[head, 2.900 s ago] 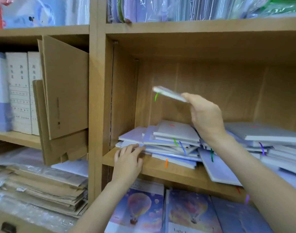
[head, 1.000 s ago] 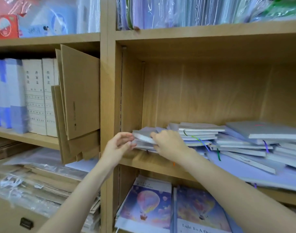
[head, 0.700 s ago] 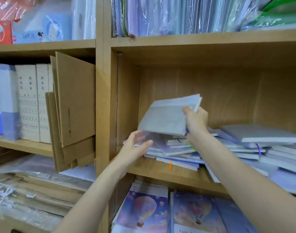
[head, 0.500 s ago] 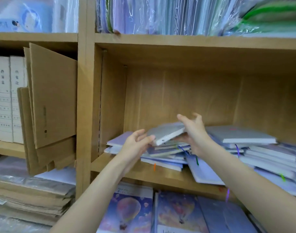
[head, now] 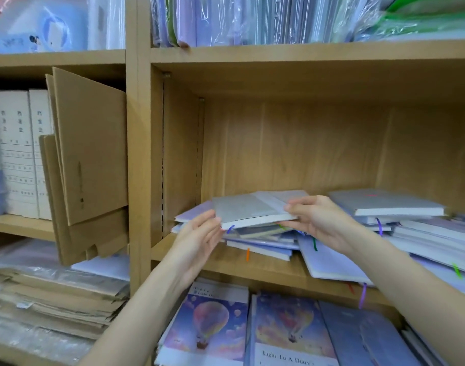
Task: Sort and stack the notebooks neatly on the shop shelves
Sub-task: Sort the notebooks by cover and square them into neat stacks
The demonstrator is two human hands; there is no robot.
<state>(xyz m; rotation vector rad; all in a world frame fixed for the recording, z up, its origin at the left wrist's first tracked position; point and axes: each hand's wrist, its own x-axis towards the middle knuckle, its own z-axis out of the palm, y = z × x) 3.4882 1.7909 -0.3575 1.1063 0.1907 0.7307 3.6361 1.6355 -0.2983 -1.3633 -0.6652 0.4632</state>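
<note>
Your two hands hold one grey notebook over the left-hand pile on the wooden shelf.

Your right hand [head: 322, 223] pinches the right end of the grey notebook [head: 252, 208], thumb on the cover and fingers curled under it, while your left hand [head: 199, 240] meets its near left corner with fingers nearly straight, the tips against the edge. The notebook lies almost flat, resting on or just above the untidy pile of pale notebooks [head: 260, 243] with coloured ribbon markers hanging out. To the right sits a second, looser heap of notebooks [head: 416, 223], one grey book on top. All lie on the wooden shelf [head: 265, 270]. Below stand balloon-cover diaries [head: 210, 323]; to the left, flattened cardboard [head: 90, 165] leans beside white box files [head: 17, 151].
</note>
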